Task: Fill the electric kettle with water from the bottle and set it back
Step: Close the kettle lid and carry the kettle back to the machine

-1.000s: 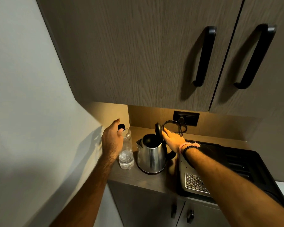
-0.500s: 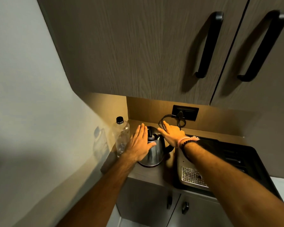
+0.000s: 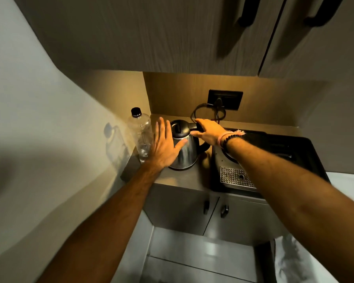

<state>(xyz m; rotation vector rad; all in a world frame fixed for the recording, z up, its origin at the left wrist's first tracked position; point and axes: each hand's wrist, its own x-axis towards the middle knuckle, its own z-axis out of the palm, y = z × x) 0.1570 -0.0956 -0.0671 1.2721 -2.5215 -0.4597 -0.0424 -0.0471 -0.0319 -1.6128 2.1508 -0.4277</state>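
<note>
Kitchenette: wall cupboards (image 3: 172, 33), kettle (image 3: 185, 148), coffee machine (image 3: 274, 160)

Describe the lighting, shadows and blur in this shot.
Head view: warm light from under the cabinet falls on the kettle, bottle and both hands; the bottle casts a shadow on the left wall; edges are dim, stretched by the wide lens, and the cabinet handles are smeared.

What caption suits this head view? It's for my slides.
Right hand on the closed kettle handle, left hand open beside it, capped bottle nearby.

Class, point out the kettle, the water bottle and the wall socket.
kettle (image 3: 187, 154): head view, steel side.
water bottle (image 3: 140, 131): head view, clear body.
wall socket (image 3: 232, 97): head view, black plate.
</note>
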